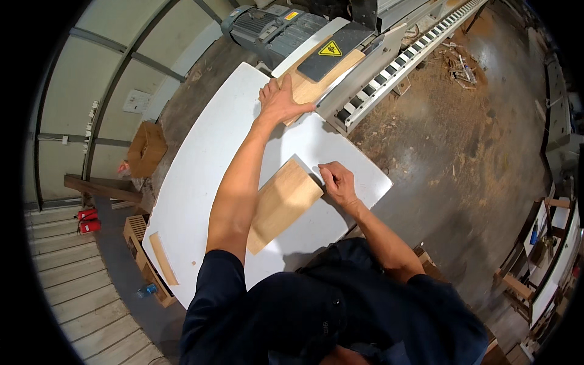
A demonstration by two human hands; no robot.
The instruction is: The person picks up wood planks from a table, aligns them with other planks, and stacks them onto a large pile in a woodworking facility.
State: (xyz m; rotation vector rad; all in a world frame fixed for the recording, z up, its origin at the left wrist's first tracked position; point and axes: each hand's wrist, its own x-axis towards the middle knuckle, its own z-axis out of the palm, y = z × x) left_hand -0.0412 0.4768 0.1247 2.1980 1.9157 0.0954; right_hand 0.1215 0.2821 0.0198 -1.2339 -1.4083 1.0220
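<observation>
A light wooden board (309,90) lies at the mouth of the machine, partly under a dark guard plate (325,58) with a yellow warning triangle. My left hand (281,102) spans the board's near end, fingers at its left side and thumb toward its right, closed on it. A second wooden board (286,201) rests on the white table (213,134) between my arms, with a grey strip along its far right edge. Just beside that edge is my right hand (338,182), its fingers curled in, with nothing visible in them.
A grey motor (255,24) sits behind the machine's infeed. To the right runs a slotted rail (389,73) over a dusty floor. A thin wood strip (163,258) lies at the table's left edge, near a wooden crate (143,255). A cardboard box (146,149) stands at left.
</observation>
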